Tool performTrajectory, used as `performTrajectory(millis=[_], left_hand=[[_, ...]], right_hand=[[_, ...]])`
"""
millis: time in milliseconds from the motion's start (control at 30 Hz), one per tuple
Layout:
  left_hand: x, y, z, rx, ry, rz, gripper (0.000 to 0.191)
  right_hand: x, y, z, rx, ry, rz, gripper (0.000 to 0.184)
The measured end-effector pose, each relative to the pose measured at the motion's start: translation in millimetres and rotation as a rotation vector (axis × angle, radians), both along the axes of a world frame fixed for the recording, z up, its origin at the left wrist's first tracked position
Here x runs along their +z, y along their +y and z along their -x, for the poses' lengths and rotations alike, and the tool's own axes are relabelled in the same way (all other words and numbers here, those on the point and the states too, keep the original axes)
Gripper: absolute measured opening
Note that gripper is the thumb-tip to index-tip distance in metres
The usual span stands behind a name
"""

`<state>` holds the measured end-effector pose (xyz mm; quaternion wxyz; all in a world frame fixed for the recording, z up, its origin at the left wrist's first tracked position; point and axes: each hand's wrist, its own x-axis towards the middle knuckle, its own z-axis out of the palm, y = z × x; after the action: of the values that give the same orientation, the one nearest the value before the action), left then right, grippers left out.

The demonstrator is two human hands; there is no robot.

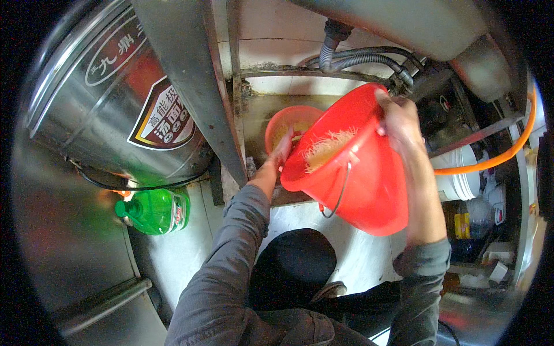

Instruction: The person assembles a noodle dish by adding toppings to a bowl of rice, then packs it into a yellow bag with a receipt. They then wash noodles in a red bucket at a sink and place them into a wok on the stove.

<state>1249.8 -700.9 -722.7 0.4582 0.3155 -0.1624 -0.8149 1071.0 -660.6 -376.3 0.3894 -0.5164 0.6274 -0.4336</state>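
Observation:
A large red plastic bucket (pixel 368 190) with a wire handle hangs tilted before me, its mouth facing the upper left. Pale thin strands, which look like bean sprouts or noodles (pixel 326 149), lie inside it. My right hand (pixel 399 113) grips the rim at the upper right. At the bucket's left lip is my left hand (pixel 283 149), its fingers partly hidden, so its hold cannot be made out. Behind that hand, a smaller red plastic colander or basin (pixel 285 121) stands low under the metal frame; its contents are unclear.
A large steel cooker (pixel 104 99) and a metal leg (pixel 194 78) stand left. A green plastic jug (pixel 156 212) is on the floor. Grey drain hoses (pixel 368 58) hang behind; an orange hose (pixel 484 166) crosses before a white bucket (pixel 458 173) at right.

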Motion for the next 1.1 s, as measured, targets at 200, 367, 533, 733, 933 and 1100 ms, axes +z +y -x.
performTrajectory(millis=[200, 367, 533, 733, 933, 1100], left_hand=[[115.9, 4.8, 5.7, 0.001, -0.438, 0.128, 0.077], [142.2, -30.6, 27.3, -0.090, -0.561, 0.464, 0.058], [190.1, -9.1, 99.8, -0.294, -0.538, 0.453, 0.048], [209.5, 37.0, 157.9, -0.350, -0.460, 0.345, 0.041], [186.0, 62.5, 194.7, -0.372, -0.412, 0.357, 0.044], [161.7, 77.7, 237.0, -0.480, -0.402, 0.597, 0.034]], right_hand=[[35.3, 90.7, 84.7, -0.100, -0.023, 0.065, 0.033], [27.0, 164.3, 140.7, -0.320, -0.215, 0.042, 0.030], [-25.0, 238.4, 242.0, -0.415, -0.196, -0.088, 0.028], [-100.6, 275.7, 341.5, -0.343, 0.015, -0.249, 0.032], [-152.7, 283.1, 396.1, -0.362, 0.513, -0.303, 0.034], [-162.8, 282.0, 430.1, -0.575, 0.505, -0.308, 0.029]])
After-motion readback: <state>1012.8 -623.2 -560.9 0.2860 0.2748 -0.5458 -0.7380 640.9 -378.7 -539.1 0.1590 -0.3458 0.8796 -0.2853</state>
